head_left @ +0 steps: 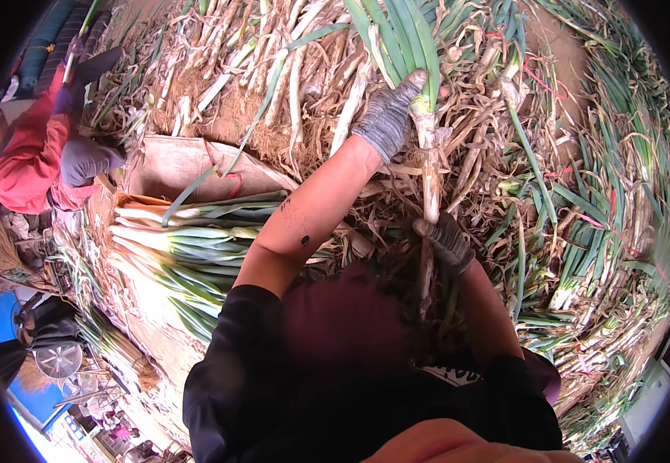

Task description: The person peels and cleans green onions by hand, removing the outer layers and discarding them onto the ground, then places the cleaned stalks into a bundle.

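Note:
Before me is a long green onion [429, 168], roughly upright in the view, with brown dry skin on parts of its pale stalk. My left hand [390, 113], in a grey knit glove, is closed around it where the green leaves [401, 43] fan out. Lower down, my gloved right hand [447, 240] pinches the white stalk, with thumb and fingers about it. Below that hand a thin, dirty strip [425, 278] hangs in shadow; whether it is root or peeled skin I cannot tell. Cleaned green onions [178, 237] lie in a pile left of my left forearm.
Unpeeled onions with roots [288, 87] cover the ground ahead. Dry husks [473, 144] litter the middle, and more onions [589, 254] lie to the right. A beige cloth [167, 165] borders the cleaned pile. Another person [40, 150] in red sits at left, near a metal fan [58, 360].

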`<state>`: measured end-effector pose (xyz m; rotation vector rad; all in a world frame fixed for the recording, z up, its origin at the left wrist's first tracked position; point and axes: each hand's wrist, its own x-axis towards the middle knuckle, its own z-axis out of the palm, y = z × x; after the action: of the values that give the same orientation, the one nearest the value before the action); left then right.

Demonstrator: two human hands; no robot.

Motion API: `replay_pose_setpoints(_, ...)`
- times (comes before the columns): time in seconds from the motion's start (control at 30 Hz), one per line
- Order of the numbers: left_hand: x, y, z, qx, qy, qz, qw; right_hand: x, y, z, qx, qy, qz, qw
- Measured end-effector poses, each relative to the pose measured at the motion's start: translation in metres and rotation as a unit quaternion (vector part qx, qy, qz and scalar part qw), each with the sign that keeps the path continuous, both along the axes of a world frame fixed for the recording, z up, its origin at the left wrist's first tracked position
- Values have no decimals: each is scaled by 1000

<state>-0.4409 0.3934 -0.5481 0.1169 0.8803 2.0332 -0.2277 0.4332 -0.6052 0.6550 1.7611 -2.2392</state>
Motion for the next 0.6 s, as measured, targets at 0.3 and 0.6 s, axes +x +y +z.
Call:
replay_pose_setpoints(0.3,15,-19,-39,-60,-74,83,992,-103,13,11,8,70,-328,942)
replay_pose_setpoints(0.6,-45,-39,-63,-38,-165,257,952,20,-50,-36,2,3,-122,992)
